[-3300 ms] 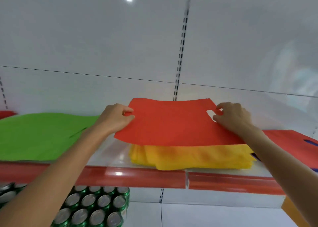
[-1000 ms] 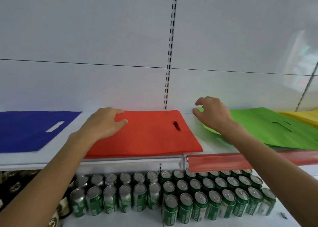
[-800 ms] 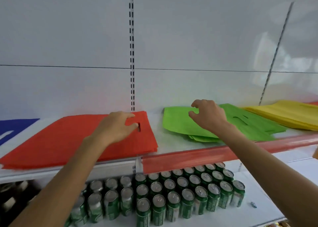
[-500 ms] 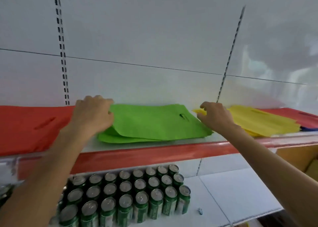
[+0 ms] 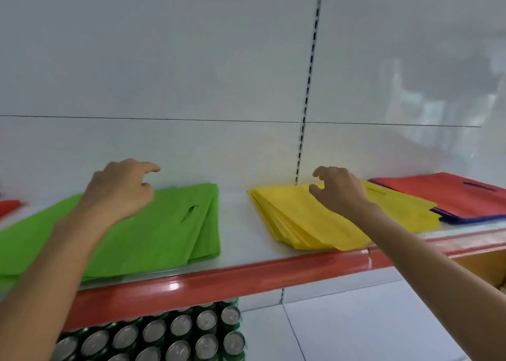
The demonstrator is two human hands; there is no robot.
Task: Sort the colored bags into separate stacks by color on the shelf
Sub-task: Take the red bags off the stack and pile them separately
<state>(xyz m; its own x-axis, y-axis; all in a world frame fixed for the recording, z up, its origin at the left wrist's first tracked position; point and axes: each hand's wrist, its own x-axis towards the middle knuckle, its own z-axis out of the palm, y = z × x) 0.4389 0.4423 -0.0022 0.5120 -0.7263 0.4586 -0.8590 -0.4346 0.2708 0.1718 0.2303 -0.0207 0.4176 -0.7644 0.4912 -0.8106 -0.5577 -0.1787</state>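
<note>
Fingers of the left hand [image 5: 120, 193] and right hand [image 5: 339, 191] are loosely curled, gripping nothing. They are above flat, matte green bags [image 5: 164, 229] at 8 o'clock, whose long side runs 8 to 2, and a neat stack of yellow bags [image 5: 298, 224] at 4 o'clock, running 10 to 4, both on the shelf [image 5: 246, 276].

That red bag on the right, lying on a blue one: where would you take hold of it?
Probably the red bag at its front left corner, coming from the left, where the right hand is nearest. It lies flat on the blue bag, so pinching that free edge, or hooking its handle slot, should lift it alone.
</note>
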